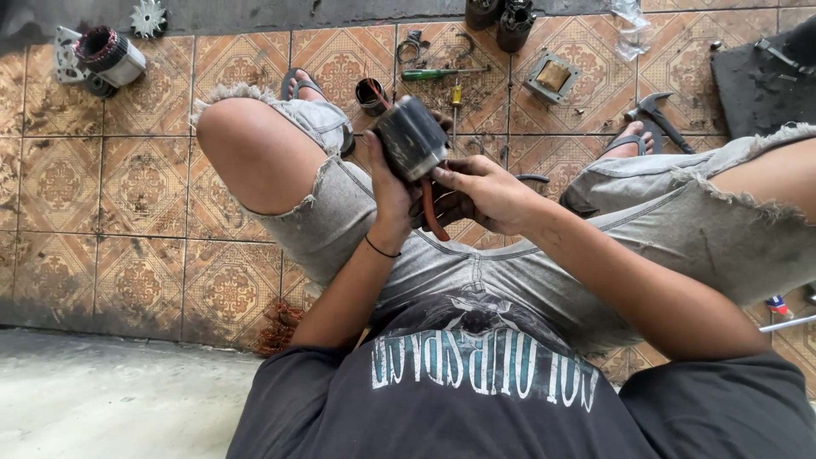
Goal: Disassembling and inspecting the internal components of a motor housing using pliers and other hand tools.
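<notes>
Held at the frame's centre above the lap, the dark motor stator [411, 136] sat gripped by the left hand [389, 191] while the right hand [481, 192] pinched its red lead [432, 217]; tugging hard risked snapping the wire or dropping the part onto the tiled floor [127, 212].

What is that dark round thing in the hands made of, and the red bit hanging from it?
The dark round part looks like dull grey metal, grimy and unpolished. The left hand holds it and the right hand touches it. The red strip bends in a curve, so it may be rubber or plastic-coated wire; that is hard to tell.
</notes>
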